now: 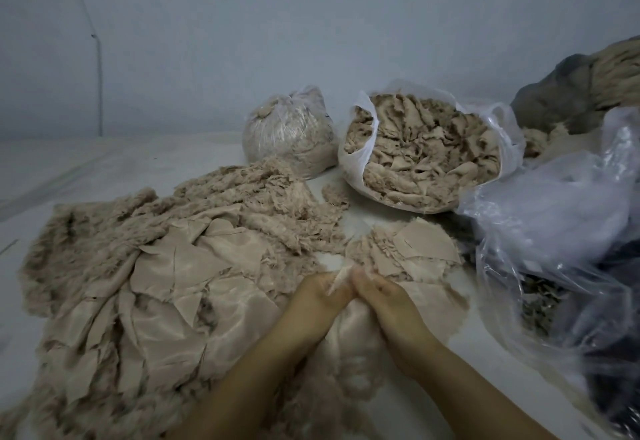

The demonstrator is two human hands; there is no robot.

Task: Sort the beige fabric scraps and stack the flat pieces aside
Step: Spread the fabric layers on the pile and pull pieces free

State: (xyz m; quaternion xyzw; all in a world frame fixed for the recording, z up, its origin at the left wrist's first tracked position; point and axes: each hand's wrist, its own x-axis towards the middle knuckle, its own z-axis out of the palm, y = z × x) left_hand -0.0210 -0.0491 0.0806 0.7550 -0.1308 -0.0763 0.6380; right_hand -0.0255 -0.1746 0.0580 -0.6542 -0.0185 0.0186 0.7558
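Both hands are meeting at the middle of the view, and I am pinching one pale scrap (341,275) between them: left hand (320,296) and right hand (377,296) each curling their fingers on it. It is standing up from the fingertips, its long axis pointing away from me. Equally near both hands, it lies closer to the small flat stack (415,249), just beyond and right, than to the big spread of flat pieces (166,287) at left. Farther off, an open bag (426,152) is sitting full of scraps.
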